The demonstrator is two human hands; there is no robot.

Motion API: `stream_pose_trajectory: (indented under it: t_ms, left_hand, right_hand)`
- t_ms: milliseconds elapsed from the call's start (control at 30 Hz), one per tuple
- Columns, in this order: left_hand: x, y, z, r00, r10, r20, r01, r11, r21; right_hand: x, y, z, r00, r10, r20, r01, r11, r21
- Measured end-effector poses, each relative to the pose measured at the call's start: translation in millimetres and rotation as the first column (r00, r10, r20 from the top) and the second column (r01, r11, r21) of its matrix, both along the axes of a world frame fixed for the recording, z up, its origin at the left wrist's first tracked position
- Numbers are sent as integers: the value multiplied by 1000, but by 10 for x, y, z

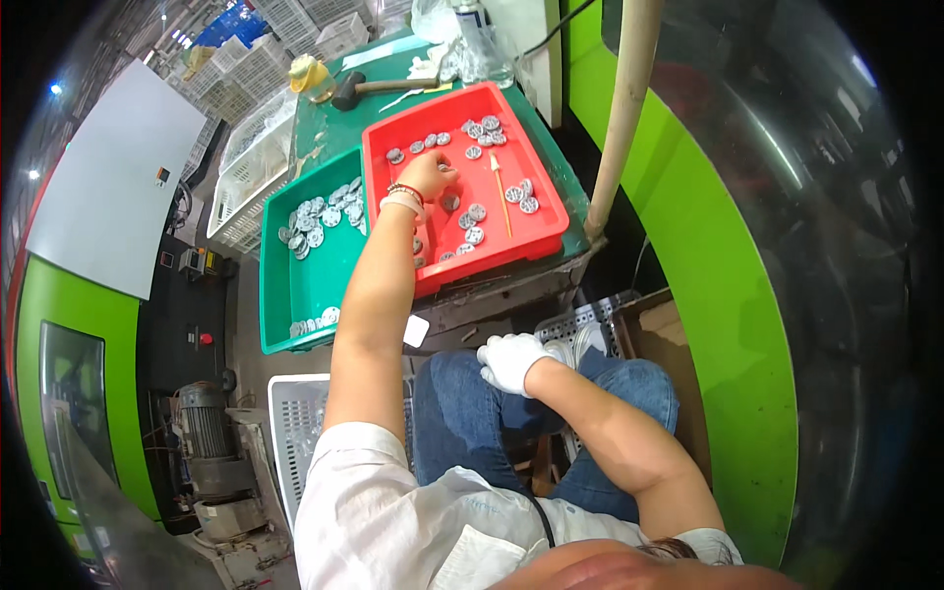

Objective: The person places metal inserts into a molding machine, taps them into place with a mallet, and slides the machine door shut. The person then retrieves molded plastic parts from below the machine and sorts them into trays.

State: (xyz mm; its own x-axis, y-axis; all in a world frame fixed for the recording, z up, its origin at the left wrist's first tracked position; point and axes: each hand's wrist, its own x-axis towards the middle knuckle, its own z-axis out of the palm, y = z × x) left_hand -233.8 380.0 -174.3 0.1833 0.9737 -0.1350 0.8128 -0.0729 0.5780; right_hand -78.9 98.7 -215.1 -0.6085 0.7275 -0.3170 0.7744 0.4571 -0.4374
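Observation:
My left hand point(427, 177), bare and with bracelets at the wrist, reaches into the red tray point(546, 211). Its fingers are bent together around a round grey metal part point(445, 167), mostly covered by them. More such grey parts point(485, 129) lie in small groups around the tray, with a thin wooden stick with a pale tip point(501, 197) among them. My right hand point(513, 363), in a white glove, rests on my thigh with its fingers curled in; nothing shows in it.
A green tray point(305, 280) with many grey parts adjoins the red one on the left. Behind them on the green table lie a hammer point(379, 88), a yellow-topped jar point(311, 77) and bottles. A pole point(624, 118) stands at the right; a white crate point(290, 423) is below left.

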Motion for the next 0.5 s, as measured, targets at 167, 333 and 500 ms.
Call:
stream_pose_trajectory:
  t_ms: [167, 333, 500]
  left_hand:
    - [23, -60, 260, 570, 132, 811, 30, 983, -181]
    - [-253, 31, 329, -209, 264, 941, 253, 945, -209]
    - [-405, 98, 313, -505, 210, 837, 338, 941, -33]
  right_hand:
    - [-6, 6, 25, 1000, 5, 29, -3, 998, -58]
    - [-7, 10, -49, 999, 17, 39, -15, 999, -47]
    - [-27, 21, -42, 999, 25, 37, -23, 999, -47]
